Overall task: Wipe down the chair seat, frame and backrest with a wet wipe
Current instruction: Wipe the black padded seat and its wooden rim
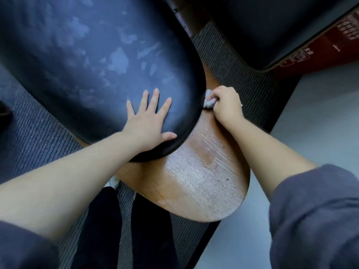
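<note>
Chair first: its black seat (87, 55) fills the upper left of our view, and the wooden backrest (204, 181) curves away from the seat's near edge towards us.

We count one wipe (208, 100), bunched into a wad at the seat's right rear edge, where padding meets wood. Our right hand (227, 105) has it: the fingers are curled tight round it, with only a tuft showing. Our left hand (149, 121) lies flat on the seat near that same edge, fingers (155, 98) straight and spread, holding nothing; we judge it is steadying the chair.

Pale patches mottle the seat and a dull sheen covers the backrest, so we take both as already wiped and the seam or frame as the step in hand. Next we would need to drag the wad along that seam, pressing into the gap, then go down to the frame, which we cannot see.

Beyond the seat to the right is one second seat (272, 26). Ribbed carpet (38, 129) lies under the chair, and our two legs (151, 230) stand on the near side of the seat.
</note>
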The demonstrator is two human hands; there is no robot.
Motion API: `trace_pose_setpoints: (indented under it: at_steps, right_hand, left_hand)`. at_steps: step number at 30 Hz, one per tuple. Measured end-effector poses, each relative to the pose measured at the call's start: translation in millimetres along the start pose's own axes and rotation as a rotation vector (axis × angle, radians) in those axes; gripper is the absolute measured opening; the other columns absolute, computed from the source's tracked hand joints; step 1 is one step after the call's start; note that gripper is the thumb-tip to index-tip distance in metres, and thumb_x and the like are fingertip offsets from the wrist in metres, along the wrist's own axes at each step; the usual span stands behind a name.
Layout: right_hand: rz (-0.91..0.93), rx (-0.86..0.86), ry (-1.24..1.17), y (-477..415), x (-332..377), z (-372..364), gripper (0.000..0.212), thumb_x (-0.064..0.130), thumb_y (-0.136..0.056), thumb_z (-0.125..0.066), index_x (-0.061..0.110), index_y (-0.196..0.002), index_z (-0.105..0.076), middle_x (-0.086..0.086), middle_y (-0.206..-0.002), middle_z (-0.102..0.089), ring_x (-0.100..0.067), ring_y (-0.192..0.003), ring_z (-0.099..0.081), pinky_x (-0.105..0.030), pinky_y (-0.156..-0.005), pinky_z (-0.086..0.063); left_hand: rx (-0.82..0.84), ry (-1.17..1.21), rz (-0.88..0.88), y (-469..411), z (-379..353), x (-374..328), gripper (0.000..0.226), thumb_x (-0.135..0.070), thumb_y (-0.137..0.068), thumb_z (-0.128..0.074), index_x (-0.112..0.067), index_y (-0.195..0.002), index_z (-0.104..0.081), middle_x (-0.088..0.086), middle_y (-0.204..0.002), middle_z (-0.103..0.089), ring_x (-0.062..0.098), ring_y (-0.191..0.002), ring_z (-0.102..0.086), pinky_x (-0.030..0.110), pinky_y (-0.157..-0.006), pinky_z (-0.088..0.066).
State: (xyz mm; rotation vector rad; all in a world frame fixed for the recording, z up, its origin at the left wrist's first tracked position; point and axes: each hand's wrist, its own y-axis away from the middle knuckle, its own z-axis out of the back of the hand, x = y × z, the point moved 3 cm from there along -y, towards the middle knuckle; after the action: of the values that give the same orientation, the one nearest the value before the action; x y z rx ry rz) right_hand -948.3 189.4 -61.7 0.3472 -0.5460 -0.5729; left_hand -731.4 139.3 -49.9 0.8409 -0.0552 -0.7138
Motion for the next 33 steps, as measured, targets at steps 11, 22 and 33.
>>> trace_pose_setpoints:
  at_steps: [11,22,33]
  right_hand:
    - [0.289,0.237,-0.004,78,-3,17,0.034,-0.022,-0.069,-0.046,0.0,-0.073,-0.071,-0.015,-0.08,-0.066,-0.02,-0.082,-0.056,-0.009,-0.071,-0.031]
    - [0.315,0.276,-0.094,145,-7,32,0.035,-0.013,-0.066,-0.042,0.01,-0.067,-0.069,0.0,-0.079,-0.068,-0.009,-0.091,-0.056,-0.029,-0.084,-0.046]
    - [0.147,0.234,-0.101,122,35,-28,0.034,0.004,-0.059,-0.041,0.013,-0.065,-0.073,0.0,-0.082,-0.071,-0.021,-0.083,-0.054,-0.028,-0.078,-0.042]
  left_hand:
    - [0.029,-0.038,-0.004,27,-4,0,0.09,-0.062,-0.092,-0.045,-0.028,-0.154,0.011,0.007,-0.161,0.021,0.032,-0.149,0.015,0.063,-0.115,-0.01]
    - [0.04,-0.004,-0.003,28,-3,1,0.089,-0.059,-0.092,-0.048,-0.03,-0.155,0.009,0.005,-0.162,0.02,0.03,-0.149,0.014,0.062,-0.116,-0.009]
    - [0.008,0.019,-0.007,29,-7,5,0.086,-0.058,-0.093,-0.048,-0.031,-0.154,0.007,0.002,-0.162,0.018,0.028,-0.149,0.013,0.061,-0.116,-0.007]
